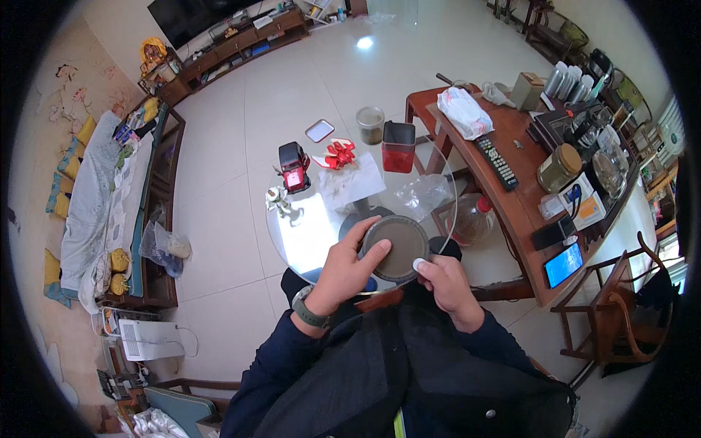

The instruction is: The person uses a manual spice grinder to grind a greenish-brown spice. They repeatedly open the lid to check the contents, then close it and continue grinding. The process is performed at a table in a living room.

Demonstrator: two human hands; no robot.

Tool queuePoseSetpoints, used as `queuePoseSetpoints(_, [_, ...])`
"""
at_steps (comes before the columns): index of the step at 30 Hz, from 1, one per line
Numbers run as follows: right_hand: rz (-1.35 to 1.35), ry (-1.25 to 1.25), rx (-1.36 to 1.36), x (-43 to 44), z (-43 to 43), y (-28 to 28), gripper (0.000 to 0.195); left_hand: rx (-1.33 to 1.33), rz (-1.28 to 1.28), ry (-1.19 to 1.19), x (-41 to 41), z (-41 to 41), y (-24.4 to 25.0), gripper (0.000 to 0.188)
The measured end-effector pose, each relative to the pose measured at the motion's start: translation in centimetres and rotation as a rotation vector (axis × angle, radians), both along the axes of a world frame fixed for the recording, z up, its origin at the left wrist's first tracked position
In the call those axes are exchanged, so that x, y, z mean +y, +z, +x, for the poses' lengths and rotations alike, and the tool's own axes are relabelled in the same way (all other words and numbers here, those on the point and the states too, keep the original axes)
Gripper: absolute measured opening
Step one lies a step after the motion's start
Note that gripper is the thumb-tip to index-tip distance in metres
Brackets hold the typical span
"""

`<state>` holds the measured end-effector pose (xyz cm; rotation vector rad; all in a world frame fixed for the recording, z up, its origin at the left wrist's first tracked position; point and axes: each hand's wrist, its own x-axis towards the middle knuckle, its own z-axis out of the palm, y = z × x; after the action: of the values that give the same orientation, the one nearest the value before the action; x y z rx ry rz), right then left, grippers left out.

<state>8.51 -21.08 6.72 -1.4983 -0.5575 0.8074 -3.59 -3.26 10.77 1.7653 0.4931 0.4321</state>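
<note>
My left hand (350, 263) grips a round, grey-brown lidded container (396, 247) from its left side, the thumb lying across its flat top. At the container's lower right rim is my right hand (446, 282), fingers curled against the edge. Something small and white (419, 264) shows at that thumb's tip; whether it is a wrapping or a held piece is unclear. Beneath the hands is a round glass table (274, 241). On it, a white paper sheet (356, 183) lies under red and white pieces (340, 154). The container's underside is hidden.
A red toy car (294, 168) and a white figurine (277, 198) stand left on the glass. A clear tub (371, 125), a red square canister (398, 147) and a plastic bag (424, 194) are further right. Beside them a wooden table (512, 219) carries a remote control (495, 163) and phone (563, 265).
</note>
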Motion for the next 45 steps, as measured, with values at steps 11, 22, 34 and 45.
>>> queuePoseSetpoints(11, [0.004,0.019,0.185,2.1,2.3,-1.3,0.041,0.108,-0.222,0.006,2.3,2.1,-2.2,0.054])
queuePoseSetpoints(22, [0.015,0.066,0.031,-0.5,-0.4,0.8,0.040,0.038,-0.023,-0.036,0.2,0.1,0.4,0.048])
queuePoseSetpoints(34, [-0.081,0.056,0.140,2.3,2.8,0.7,0.037,0.132,-0.370,0.011,2.8,3.5,-0.7,0.052])
queuePoseSetpoints(45, [0.050,0.061,-0.158,-0.4,0.0,2.7,0.051,-0.015,-0.030,0.023,-0.5,-0.4,2.1,0.051])
